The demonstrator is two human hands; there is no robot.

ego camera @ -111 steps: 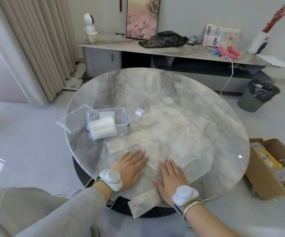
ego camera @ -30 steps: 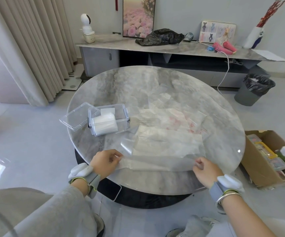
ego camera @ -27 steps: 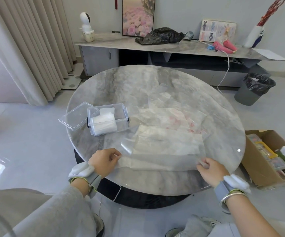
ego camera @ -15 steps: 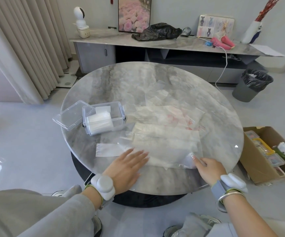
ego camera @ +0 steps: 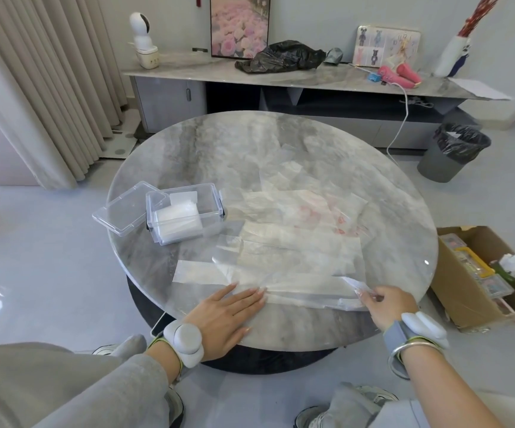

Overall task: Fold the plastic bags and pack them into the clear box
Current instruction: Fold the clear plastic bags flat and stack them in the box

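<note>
Several clear plastic bags lie spread over the round marble table [ego camera: 207, 149]. The nearest bag [ego camera: 296, 282] is a long strip along the front edge. My left hand [ego camera: 225, 313] lies flat with straight fingers pressing on the strip's left part. My right hand [ego camera: 386, 304] pinches the strip's right end and lifts that corner a little. The clear box [ego camera: 185, 211] stands open at the table's left with folded white bags inside. Its lid [ego camera: 123, 208] lies beside it on the left.
More bags, some with red print [ego camera: 321, 211], cover the table's middle and right. A cardboard box [ego camera: 481, 273] of items sits on the floor at right. A grey bin [ego camera: 453, 152] and a low sideboard [ego camera: 281, 81] stand behind the table.
My left hand let go of the strip's left end and now lies flat on the strip nearer the middle. My right hand still pinches the right end. The camera view has shifted slightly.
</note>
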